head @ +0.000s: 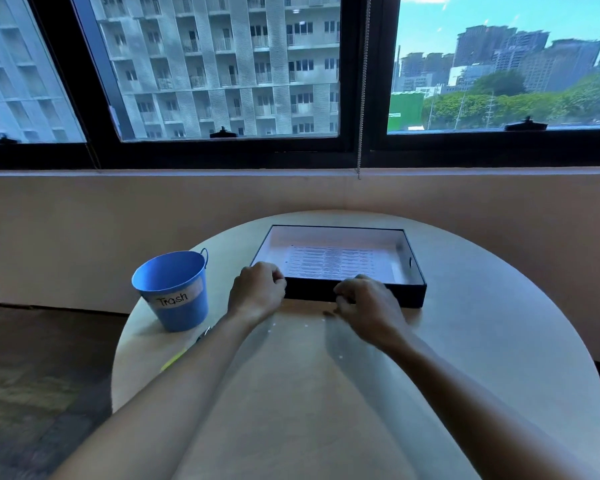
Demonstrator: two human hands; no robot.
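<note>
Round pale table (465, 341) under a window. Black tray (414, 271) sits at the far side, its near wall touching both hands. Left hand (257, 292) curled at the near-left corner, right hand (368, 306) curled mid-wall; cannot tell if either grips. Blue bucket (174, 289) to the left.

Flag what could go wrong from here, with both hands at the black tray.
The blue Trash bucket stands near the edge of the table, beside the left forearm; a sideways sweep might topple it. A yellow highlighter lies partly under that forearm and could roll off. If the left hand and right hand tug the black tray, the printed sheet inside may slide.
</note>
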